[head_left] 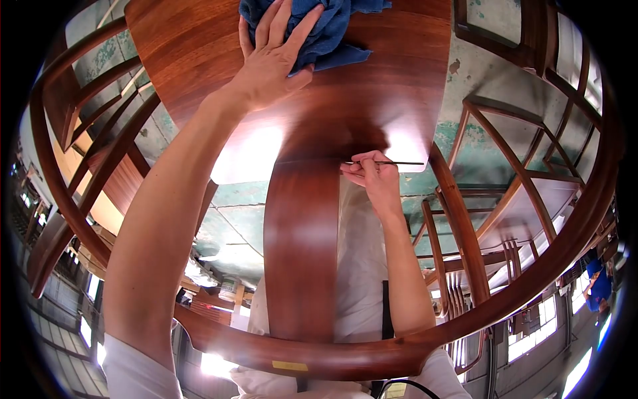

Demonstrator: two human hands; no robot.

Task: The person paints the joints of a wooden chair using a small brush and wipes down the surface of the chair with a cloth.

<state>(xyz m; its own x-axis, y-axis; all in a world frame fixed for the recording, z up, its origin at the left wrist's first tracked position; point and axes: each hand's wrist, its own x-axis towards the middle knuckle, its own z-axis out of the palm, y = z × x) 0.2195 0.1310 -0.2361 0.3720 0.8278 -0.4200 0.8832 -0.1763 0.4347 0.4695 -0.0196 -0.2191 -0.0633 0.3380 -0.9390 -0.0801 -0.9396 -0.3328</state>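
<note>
A glossy reddish-brown wooden chair fills the middle, its seat (pixel 179 60) at the top and its upright back splat (pixel 301 253) nearer to me. My left hand (pixel 271 63) lies over a bunched blue cloth (pixel 329 40) on the seat, fingers spread across it and thumb at its lower edge. In a pinch, my right hand (pixel 373 174) holds a thin dark stick (pixel 409 163), shaped like a fine brush handle. Its near end is by the right edge of the splat, where splat and seat meet; the fingers hide the tip.
The chair's curved top rail (pixel 306 356), with a yellow label (pixel 290 366), runs between me and the seat. More wooden chair frames (pixel 512 153) stand at the right and left. The floor (pixel 229 229) has worn green paint. Far right, a person in blue (pixel 598 286) is visible.
</note>
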